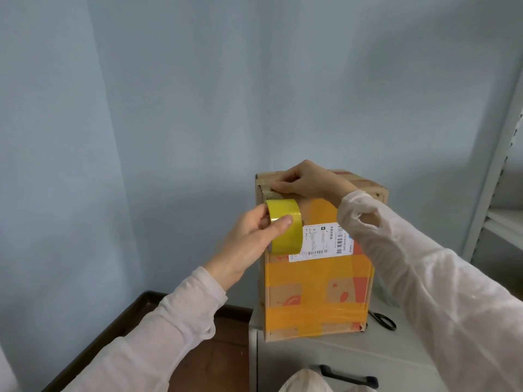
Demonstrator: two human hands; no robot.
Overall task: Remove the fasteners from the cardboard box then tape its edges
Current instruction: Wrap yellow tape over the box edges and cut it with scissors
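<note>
A tall cardboard box [317, 281] stands upright on a white cabinet. It carries yellow tape bands and a white shipping label [325, 241] on its front. My left hand [254, 236] grips a roll of yellow tape [284, 226] against the box's upper left front corner. My right hand [305, 181] lies over the top front edge of the box, its fingers pressing down near the left corner where the tape end sits. No fasteners are visible.
Black-handled scissors [382, 319] lie on the white cabinet top [325, 349] just right of the box. A dark handle [348, 376] shows on the cabinet front. A grey metal shelf [503, 193] stands at the right, a blue wall behind, brown floor at left.
</note>
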